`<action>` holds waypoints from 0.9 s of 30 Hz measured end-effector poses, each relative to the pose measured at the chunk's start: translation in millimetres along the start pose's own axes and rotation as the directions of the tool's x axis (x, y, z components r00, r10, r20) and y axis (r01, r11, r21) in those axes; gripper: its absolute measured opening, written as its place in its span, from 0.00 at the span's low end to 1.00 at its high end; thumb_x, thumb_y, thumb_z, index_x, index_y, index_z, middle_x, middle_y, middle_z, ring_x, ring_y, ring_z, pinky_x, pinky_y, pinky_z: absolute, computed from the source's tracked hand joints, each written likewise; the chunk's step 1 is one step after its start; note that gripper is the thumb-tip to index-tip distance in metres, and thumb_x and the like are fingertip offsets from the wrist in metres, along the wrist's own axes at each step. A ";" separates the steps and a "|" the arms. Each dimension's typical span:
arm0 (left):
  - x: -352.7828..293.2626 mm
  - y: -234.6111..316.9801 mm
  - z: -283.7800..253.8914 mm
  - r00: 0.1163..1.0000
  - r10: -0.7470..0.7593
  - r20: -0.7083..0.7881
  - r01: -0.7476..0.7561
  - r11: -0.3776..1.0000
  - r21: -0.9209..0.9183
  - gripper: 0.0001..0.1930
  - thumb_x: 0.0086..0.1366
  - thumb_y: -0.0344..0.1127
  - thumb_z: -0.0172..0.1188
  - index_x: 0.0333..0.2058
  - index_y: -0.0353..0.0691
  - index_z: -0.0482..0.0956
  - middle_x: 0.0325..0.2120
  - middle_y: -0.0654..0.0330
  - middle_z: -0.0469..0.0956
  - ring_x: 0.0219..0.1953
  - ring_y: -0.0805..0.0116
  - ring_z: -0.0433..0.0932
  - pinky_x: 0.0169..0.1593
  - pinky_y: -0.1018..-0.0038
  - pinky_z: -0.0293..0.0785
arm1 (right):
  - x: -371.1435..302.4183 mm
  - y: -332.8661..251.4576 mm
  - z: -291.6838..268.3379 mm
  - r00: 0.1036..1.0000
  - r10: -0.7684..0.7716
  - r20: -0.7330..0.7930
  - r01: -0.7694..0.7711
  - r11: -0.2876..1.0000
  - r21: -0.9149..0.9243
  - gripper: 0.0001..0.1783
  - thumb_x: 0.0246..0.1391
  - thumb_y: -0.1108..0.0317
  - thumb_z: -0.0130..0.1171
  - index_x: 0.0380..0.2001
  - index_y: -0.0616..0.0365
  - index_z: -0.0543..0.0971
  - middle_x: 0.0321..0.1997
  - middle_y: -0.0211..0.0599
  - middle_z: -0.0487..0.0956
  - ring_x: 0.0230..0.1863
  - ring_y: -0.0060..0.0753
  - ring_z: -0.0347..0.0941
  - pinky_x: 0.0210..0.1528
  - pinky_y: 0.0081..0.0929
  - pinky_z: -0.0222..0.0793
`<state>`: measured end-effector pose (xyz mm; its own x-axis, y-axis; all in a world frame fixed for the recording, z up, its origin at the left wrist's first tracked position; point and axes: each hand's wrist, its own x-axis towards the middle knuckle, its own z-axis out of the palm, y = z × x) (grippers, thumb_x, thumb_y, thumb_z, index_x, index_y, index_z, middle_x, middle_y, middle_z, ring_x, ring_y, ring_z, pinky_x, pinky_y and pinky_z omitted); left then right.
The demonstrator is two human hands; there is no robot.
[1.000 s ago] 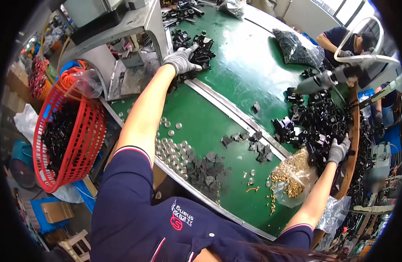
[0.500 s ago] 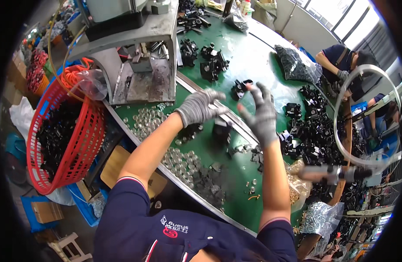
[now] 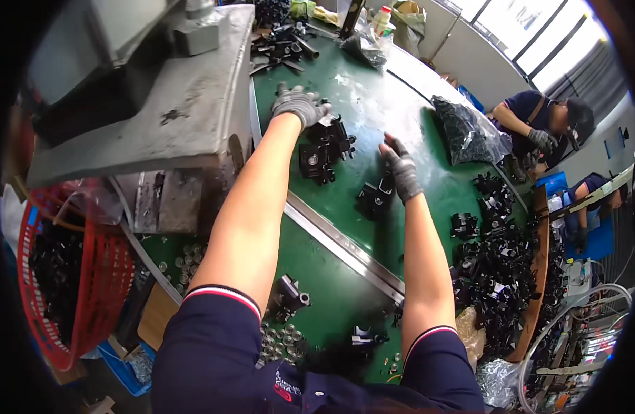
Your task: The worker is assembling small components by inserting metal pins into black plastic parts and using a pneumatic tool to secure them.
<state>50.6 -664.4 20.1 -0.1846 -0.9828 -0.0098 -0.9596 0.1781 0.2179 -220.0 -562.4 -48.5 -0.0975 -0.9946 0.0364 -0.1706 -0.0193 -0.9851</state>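
Observation:
My left hand point(image 3: 300, 107), in a grey knit glove, reaches far over the green table with its fingers spread. It is over or against black parts, and its fingertips are slightly blurred. Just below it sits a cluster of black moulded parts point(image 3: 324, 150). My right hand point(image 3: 403, 170), in a grey glove with bare fingertips, is raised with fingers apart and nothing in them. Beside it on the table lies a black part with a round face point(image 3: 376, 196). Whether they touch I cannot tell.
A metal rail point(image 3: 338, 238) crosses the green table. Black parts point(image 3: 497, 255) are heaped at right, beside a bag of dark pieces point(image 3: 465, 131). A press point(image 3: 152, 103) and red basket point(image 3: 110, 276) stand at left. Clear round pieces point(image 3: 279, 343) lie near me. A co-worker point(image 3: 538, 124) works beyond.
My left hand has moved forward from over the rail to the black parts farther away. My right hand stays raised near the single black part. The whole view has shifted.

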 end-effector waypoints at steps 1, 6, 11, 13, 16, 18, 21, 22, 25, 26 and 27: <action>2.0 4.5 1.6 0.993 0.089 0.079 -0.094 0.994 0.057 0.32 0.62 0.60 0.57 0.64 0.63 0.70 0.66 0.57 0.65 0.69 0.50 0.59 0.70 0.55 0.57 | 9.0 -0.2 12.0 0.995 -0.096 -0.027 0.097 0.995 0.032 0.39 0.53 0.53 0.68 0.66 0.52 0.69 0.61 0.43 0.75 0.59 0.35 0.70 0.64 0.32 0.63; -24.7 32.7 -0.6 0.957 0.263 0.120 -0.265 0.964 0.000 0.32 0.61 0.59 0.58 0.63 0.61 0.71 0.64 0.59 0.67 0.67 0.48 0.62 0.68 0.56 0.61 | 20.9 -4.4 62.6 0.986 -0.025 0.165 -0.022 0.961 0.277 0.40 0.47 0.63 0.72 0.65 0.52 0.69 0.59 0.40 0.76 0.58 0.35 0.72 0.62 0.30 0.65; -82.9 38.8 1.5 0.946 0.315 0.076 -0.310 0.948 -0.065 0.29 0.61 0.55 0.59 0.60 0.58 0.74 0.63 0.59 0.68 0.64 0.48 0.65 0.65 0.59 0.65 | -17.4 9.6 69.2 0.986 -0.147 0.081 0.129 0.972 0.194 0.40 0.43 0.71 0.71 0.63 0.53 0.71 0.55 0.39 0.78 0.54 0.35 0.73 0.58 0.30 0.69; -109.7 39.3 3.1 0.942 0.333 0.046 -0.327 0.939 -0.107 0.26 0.61 0.52 0.61 0.58 0.55 0.77 0.60 0.57 0.72 0.62 0.49 0.69 0.63 0.61 0.68 | -42.6 10.7 69.2 0.991 -0.126 0.050 0.112 0.969 0.220 0.39 0.43 0.72 0.70 0.62 0.54 0.71 0.54 0.39 0.78 0.53 0.35 0.74 0.57 0.31 0.70; -133.5 29.2 5.4 0.920 0.392 0.023 -0.372 0.888 -0.270 0.25 0.60 0.48 0.63 0.55 0.51 0.79 0.54 0.54 0.76 0.57 0.51 0.74 0.60 0.62 0.70 | -77.5 -19.7 57.1 0.992 0.102 0.081 -0.124 0.925 0.359 0.34 0.44 0.72 0.68 0.59 0.56 0.74 0.52 0.37 0.79 0.52 0.33 0.74 0.56 0.30 0.71; -151.4 27.8 9.0 0.902 0.431 0.013 -0.399 0.845 -0.357 0.24 0.60 0.47 0.64 0.54 0.49 0.80 0.51 0.52 0.79 0.54 0.52 0.77 0.59 0.63 0.72 | -101.6 -30.3 57.0 0.992 0.093 0.087 -0.115 0.948 0.297 0.35 0.44 0.72 0.68 0.60 0.56 0.73 0.52 0.38 0.79 0.52 0.33 0.74 0.56 0.30 0.72; -174.9 23.6 13.9 0.942 0.335 -0.020 -0.306 0.836 -0.456 0.21 0.59 0.43 0.67 0.50 0.43 0.82 0.43 0.50 0.83 0.48 0.55 0.81 0.55 0.65 0.74 | -133.5 -34.0 64.3 0.992 0.073 0.103 -0.090 0.982 0.169 0.37 0.44 0.73 0.68 0.61 0.55 0.72 0.51 0.40 0.79 0.52 0.34 0.74 0.57 0.30 0.72; -183.3 21.4 14.3 0.939 0.342 -0.013 -0.311 0.834 -0.455 0.21 0.59 0.43 0.67 0.50 0.43 0.82 0.43 0.50 0.83 0.48 0.55 0.81 0.55 0.65 0.74 | -141.9 -28.5 69.2 0.997 0.044 0.069 -0.045 0.999 0.011 0.37 0.45 0.71 0.68 0.61 0.56 0.71 0.52 0.41 0.79 0.53 0.35 0.74 0.57 0.31 0.71; -205.5 10.6 18.7 0.956 0.293 0.033 -0.241 0.841 -0.484 0.20 0.60 0.38 0.66 0.52 0.43 0.80 0.43 0.52 0.83 0.47 0.58 0.81 0.54 0.67 0.75 | -164.2 -19.8 75.1 1.000 -0.011 0.015 0.015 0.953 -0.301 0.36 0.48 0.67 0.68 0.62 0.59 0.71 0.53 0.42 0.78 0.54 0.38 0.74 0.59 0.31 0.70; -209.6 4.3 21.8 0.955 0.294 0.046 -0.236 0.843 -0.484 0.20 0.60 0.38 0.66 0.52 0.43 0.80 0.43 0.52 0.83 0.47 0.58 0.81 0.54 0.67 0.75 | -171.9 -30.1 75.0 0.994 -0.039 0.104 0.074 0.928 -0.364 0.36 0.48 0.65 0.68 0.62 0.59 0.70 0.54 0.43 0.78 0.55 0.39 0.74 0.60 0.32 0.69; -211.2 -1.4 25.9 0.942 0.334 0.021 -0.271 0.799 -0.537 0.20 0.61 0.36 0.65 0.52 0.43 0.80 0.43 0.52 0.83 0.47 0.60 0.81 0.53 0.68 0.75 | -181.9 -44.3 73.6 0.980 -0.054 0.190 0.131 0.898 -0.420 0.36 0.49 0.63 0.68 0.62 0.59 0.70 0.56 0.44 0.77 0.56 0.41 0.73 0.61 0.33 0.69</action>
<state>85.4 -455.8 -3.4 -0.4989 -0.8656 0.0425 -0.6023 0.3815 0.7012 -122.5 -388.2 -23.8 0.0995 -0.9934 0.0569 -0.5774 -0.1042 -0.8098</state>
